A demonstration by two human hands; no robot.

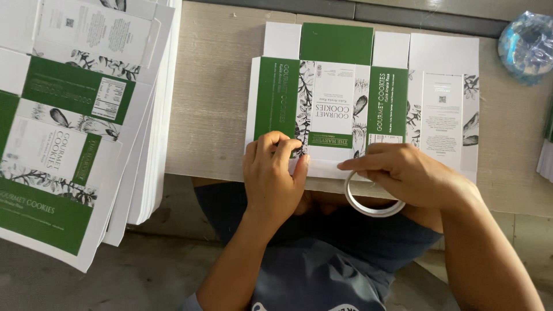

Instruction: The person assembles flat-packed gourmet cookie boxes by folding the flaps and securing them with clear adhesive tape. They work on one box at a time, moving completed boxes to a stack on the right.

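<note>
Both hands hide carton blank (331,98) near edge: left hand (273,175) fingers pressed flat, right hand (406,173) pinching tape roll (371,198).

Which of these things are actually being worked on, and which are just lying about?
In use:
flat carton
tape roll
left hand
right hand

Lying about:
carton stack
blue plastic bundle

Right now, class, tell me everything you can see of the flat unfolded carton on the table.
The flat green-and-white printed cardboard carton blank lies unfolded, print side up, on the pale wooden table. Green panels alternate with white ones bearing leaf drawings; plain white flaps line its far edge. The left hand presses its near edge; the right hand, holding a white tape ring, touches it alongside.
</note>
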